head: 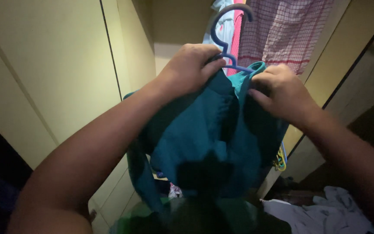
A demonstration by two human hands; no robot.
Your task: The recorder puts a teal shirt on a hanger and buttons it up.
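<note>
A teal garment (204,134) hangs in front of me, partly on a blue plastic hanger (224,30) whose hook sticks up above my hands. My left hand (191,67) grips the hanger's neck together with the garment's top edge. My right hand (282,93) pinches the teal fabric at the collar, over the hanger's right arm. The hanger's lower part is hidden inside the cloth.
Cream wardrobe panels (53,65) stand at left and a dark-edged door (356,56) at right. A red-and-white checked cloth (286,30) and a pale blue garment (226,26) hang behind. White crumpled clothes (321,214) lie at lower right; yellow hangers (280,160) dangle near the door.
</note>
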